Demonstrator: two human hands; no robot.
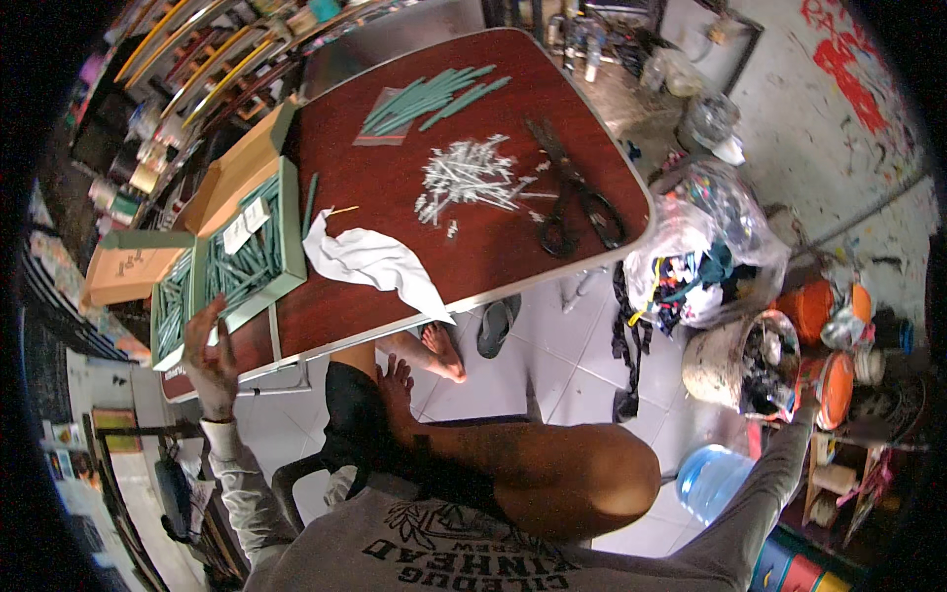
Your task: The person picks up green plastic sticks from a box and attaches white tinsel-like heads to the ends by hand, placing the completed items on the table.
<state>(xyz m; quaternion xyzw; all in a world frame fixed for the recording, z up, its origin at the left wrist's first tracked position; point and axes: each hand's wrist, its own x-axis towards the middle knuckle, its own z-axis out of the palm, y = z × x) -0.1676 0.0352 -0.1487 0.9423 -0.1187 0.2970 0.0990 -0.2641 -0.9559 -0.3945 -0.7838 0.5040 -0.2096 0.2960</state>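
Observation:
My left hand [211, 360] is at the table's near left edge with its fingers apart, holding nothing. Right beside it stand a larger green box [293, 232] and a smaller green box [158, 340], their brown cardboard lids folded back. Green pencil-like sticks [264, 259] fill the larger one, with a white label on top. To their right lies a crumpled white cloth [370, 259]. Out to the right, my right arm [779, 469] reaches to an orange tub [837, 387]; its hand [811, 407] is dark and small, and its fingers cannot be made out.
On the red-brown table [340, 187] lie a pile of thin white sticks [469, 180], black scissors [572, 197] and more green sticks [434, 97] on a clear bag. A bag of scraps [700, 257], a dirty bucket [715, 365] and a blue water bottle [712, 481] stand right.

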